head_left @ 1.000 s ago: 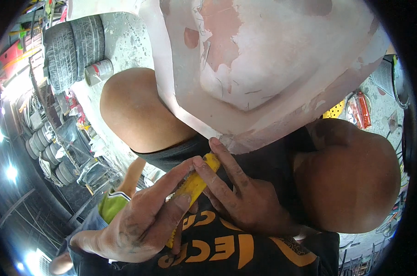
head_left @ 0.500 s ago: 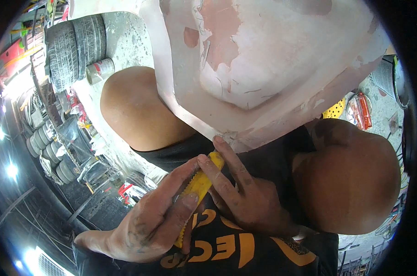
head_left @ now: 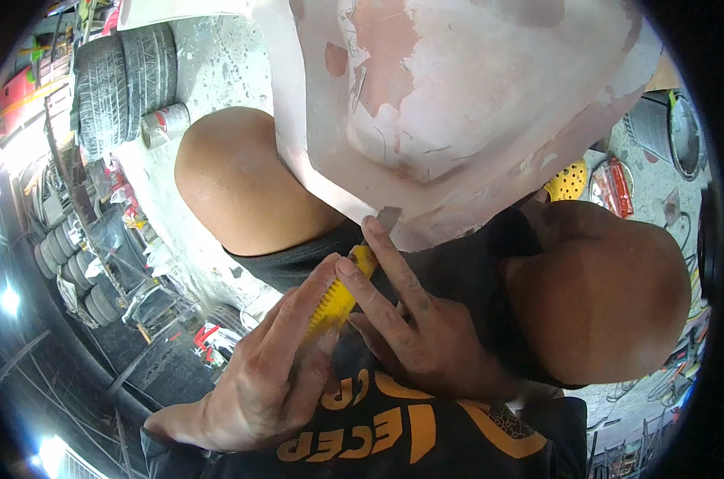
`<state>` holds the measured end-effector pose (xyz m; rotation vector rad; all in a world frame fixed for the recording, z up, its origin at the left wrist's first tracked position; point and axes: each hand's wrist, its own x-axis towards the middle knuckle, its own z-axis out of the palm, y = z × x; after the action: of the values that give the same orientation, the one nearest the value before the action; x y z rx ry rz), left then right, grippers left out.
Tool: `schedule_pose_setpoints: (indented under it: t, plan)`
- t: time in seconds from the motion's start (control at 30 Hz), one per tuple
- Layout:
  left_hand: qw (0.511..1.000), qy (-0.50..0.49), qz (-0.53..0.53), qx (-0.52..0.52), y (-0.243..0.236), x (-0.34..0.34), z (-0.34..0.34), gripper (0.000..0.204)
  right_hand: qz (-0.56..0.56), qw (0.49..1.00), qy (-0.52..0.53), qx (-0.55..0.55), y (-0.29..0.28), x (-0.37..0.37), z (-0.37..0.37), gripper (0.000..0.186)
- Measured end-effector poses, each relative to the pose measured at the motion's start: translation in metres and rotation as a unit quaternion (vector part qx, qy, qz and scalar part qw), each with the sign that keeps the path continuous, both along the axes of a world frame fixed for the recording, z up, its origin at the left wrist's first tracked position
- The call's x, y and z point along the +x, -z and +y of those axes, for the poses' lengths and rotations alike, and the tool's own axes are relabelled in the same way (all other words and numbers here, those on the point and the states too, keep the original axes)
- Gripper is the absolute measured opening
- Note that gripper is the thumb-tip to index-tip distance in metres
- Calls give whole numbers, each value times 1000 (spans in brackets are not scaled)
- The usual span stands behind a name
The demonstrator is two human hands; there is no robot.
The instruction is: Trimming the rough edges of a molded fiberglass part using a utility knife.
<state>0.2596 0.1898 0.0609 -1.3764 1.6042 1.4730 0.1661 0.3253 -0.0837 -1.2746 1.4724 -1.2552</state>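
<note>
My left hand [head_left: 262, 375] grips a yellow utility knife [head_left: 330, 307] with a ridged side. Its flat metal blade [head_left: 388, 216] sticks out at the upper end, near the lower edge of a big pale moulded panel [head_left: 474, 104] with patchy pink-brown areas. My right hand [head_left: 422, 347] is on the knife's upper end, its forefinger stretched along beside the blade and another fingertip pressed on the yellow body. My knees [head_left: 238, 184] lie bare on either side below the panel.
Two tyres [head_left: 122, 88] and a can [head_left: 164, 126] are on the floor at left, beside cluttered racks and more tyres [head_left: 90, 279]. At right are a yellow perforated disc [head_left: 565, 182], a red-and-silver item [head_left: 612, 188] and a bucket [head_left: 665, 132].
Both hands and the knife have moved slightly upward, and the blade now shows beyond the yellow body. A co-worker seen at lower left a second ago is out of view.
</note>
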Motion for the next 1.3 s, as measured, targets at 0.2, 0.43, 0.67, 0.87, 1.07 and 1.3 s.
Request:
schedule_pose_setpoints:
  t: [0.2, 0.43, 0.67, 0.87, 1.07, 1.3]
  plan:
    - [918, 253, 148, -268, 22, 24, 7, 60, 46, 999, -2, -4, 1, -1, 11, 63]
    - [929, 219, 155, -255, 23, 22, 18, 50, 90, 995, -25, 45, -8, -10, 34, 57]
    - [950, 173, 182, -187, 26, 26, 16, 49, 72, 997, -9, 38, -1, -7, 38, 57]
    - [953, 160, 184, -180, 30, 27, 16, 50, 78, 995, -25, 60, -2, -9, 38, 57]
    - [955, 171, 172, -172, 27, 20, 14, 51, 101, 993, -14, 53, 1, -11, 38, 54]
    - [952, 186, 144, -196, 23, 11, 15, 53, 85, 996, 6, 40, 7, -10, 36, 55]
